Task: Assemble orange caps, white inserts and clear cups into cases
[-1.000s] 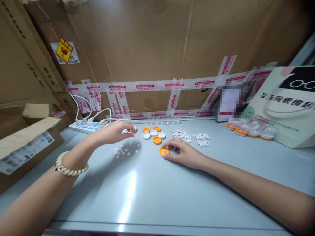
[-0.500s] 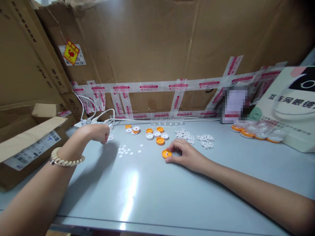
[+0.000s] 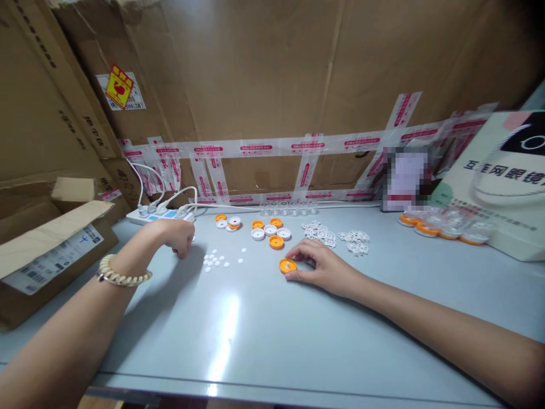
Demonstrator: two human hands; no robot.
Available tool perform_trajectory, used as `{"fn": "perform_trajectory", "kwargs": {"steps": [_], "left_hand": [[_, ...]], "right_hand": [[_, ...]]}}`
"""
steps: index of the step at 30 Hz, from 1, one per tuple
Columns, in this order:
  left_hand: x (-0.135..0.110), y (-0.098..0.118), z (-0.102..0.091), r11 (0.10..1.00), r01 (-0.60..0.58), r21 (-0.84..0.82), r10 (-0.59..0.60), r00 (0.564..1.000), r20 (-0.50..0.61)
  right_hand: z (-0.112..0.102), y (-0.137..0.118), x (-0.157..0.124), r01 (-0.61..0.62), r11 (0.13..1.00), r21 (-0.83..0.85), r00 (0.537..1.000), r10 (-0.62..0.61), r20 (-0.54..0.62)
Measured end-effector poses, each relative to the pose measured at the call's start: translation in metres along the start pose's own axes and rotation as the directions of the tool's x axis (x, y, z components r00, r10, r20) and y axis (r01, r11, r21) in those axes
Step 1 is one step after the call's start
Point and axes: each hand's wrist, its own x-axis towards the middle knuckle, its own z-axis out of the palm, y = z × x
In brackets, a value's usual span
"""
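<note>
My right hand (image 3: 317, 264) grips the rim of an orange round cap (image 3: 287, 266) between thumb and fingers, on the table. A small whitish piece shows at the middle of the cap. My left hand (image 3: 179, 236) hangs over the table at the left, fingers curled downward and pressed together. Whether anything is between its fingertips is hidden. Small white discs (image 3: 217, 263) lie scattered to the right of that hand. Behind the held cap stand several orange caps (image 3: 276, 242) and white caps (image 3: 283, 234).
White lattice-like pieces (image 3: 353, 241) lie beyond my right hand. Clear cups (image 3: 289, 208) line the back. Orange-based clear containers (image 3: 428, 228) sit at right by a paper bag (image 3: 502, 187). A power strip (image 3: 159, 213) and an open carton (image 3: 80, 250) occupy the left.
My left hand has shifted a little right and toward me, uncovering more of the power strip. My right hand keeps the orange cap in nearly the same place.
</note>
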Motion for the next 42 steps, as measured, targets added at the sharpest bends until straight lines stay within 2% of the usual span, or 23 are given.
{"fn": "perform_trajectory", "kwargs": {"steps": [8,18,20,24,28,30,33,36,39,42], "left_hand": [[0.003,-0.005,0.000,1.000,-0.017,-0.010,0.017,1.000,0.010],[0.006,-0.017,-0.002,0.995,-0.091,-0.041,0.091,0.996,-0.005],[0.005,-0.019,-0.003,0.994,-0.100,-0.041,0.099,0.995,-0.030],[0.000,-0.010,-0.006,0.973,-0.208,-0.098,0.186,0.963,-0.193],[-0.007,0.023,-0.008,0.916,-0.386,-0.112,0.321,0.870,-0.375],[-0.009,0.045,-0.005,0.877,-0.472,-0.086,0.377,0.789,-0.486],[-0.008,0.077,0.007,0.815,-0.578,-0.028,0.436,0.644,-0.629],[-0.004,0.103,0.022,0.739,-0.673,0.019,0.493,0.522,-0.696],[0.003,0.121,0.035,0.685,-0.726,0.066,0.523,0.426,-0.739],[0.010,0.131,0.043,0.655,-0.751,0.080,0.510,0.362,-0.780]], "right_hand": [[-0.001,0.000,0.000,-0.006,1.000,-0.003,1.000,0.006,0.000],[0.000,0.002,0.000,0.018,1.000,0.009,1.000,-0.018,-0.007],[0.000,0.002,0.000,0.021,1.000,0.012,1.000,-0.021,-0.011],[0.001,0.001,0.000,0.025,1.000,0.011,1.000,-0.025,-0.014],[0.004,0.000,0.005,0.046,0.999,-0.016,0.998,-0.047,-0.034],[0.005,0.001,0.007,0.056,0.998,-0.033,0.997,-0.057,-0.045],[0.006,0.002,0.009,0.073,0.996,-0.049,0.995,-0.076,-0.062],[0.007,0.004,0.009,0.095,0.994,-0.054,0.992,-0.099,-0.081],[0.009,0.005,0.009,0.119,0.992,-0.049,0.988,-0.123,-0.089],[0.009,0.006,0.010,0.153,0.988,-0.035,0.985,-0.155,-0.081]]}}
